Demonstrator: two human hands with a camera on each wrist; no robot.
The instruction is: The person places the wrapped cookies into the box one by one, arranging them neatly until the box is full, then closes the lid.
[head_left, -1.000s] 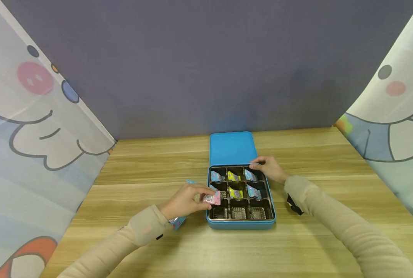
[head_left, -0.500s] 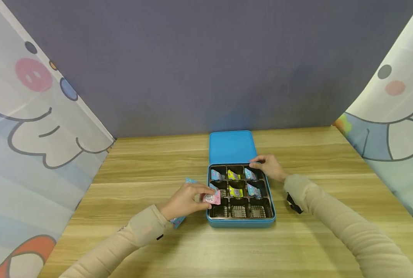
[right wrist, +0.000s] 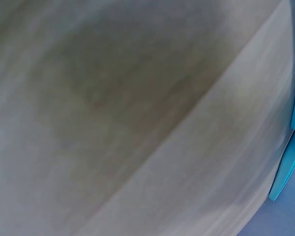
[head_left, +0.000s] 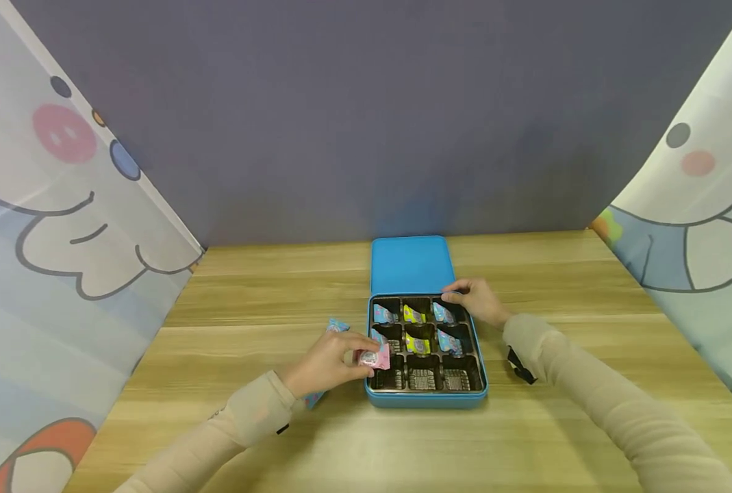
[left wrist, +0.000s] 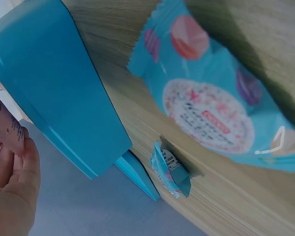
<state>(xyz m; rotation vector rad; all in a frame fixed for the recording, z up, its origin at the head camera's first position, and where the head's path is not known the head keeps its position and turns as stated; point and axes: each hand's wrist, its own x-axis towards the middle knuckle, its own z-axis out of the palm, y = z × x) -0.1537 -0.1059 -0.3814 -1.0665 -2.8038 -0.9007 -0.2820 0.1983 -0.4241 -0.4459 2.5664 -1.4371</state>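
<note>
- Soft light brightens the wooden table (head_left: 427,448); sleeves (head_left: 594,383) cast faint shadows;
- near blue packet (left wrist: 206,113) slightly soft, left wrist view;
- table blurs, right wrist view

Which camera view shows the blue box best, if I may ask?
The head view: the blue box stands open there, compartments and lid visible. The left wrist view shows its outside; the right wrist view, only a sliver.
</note>
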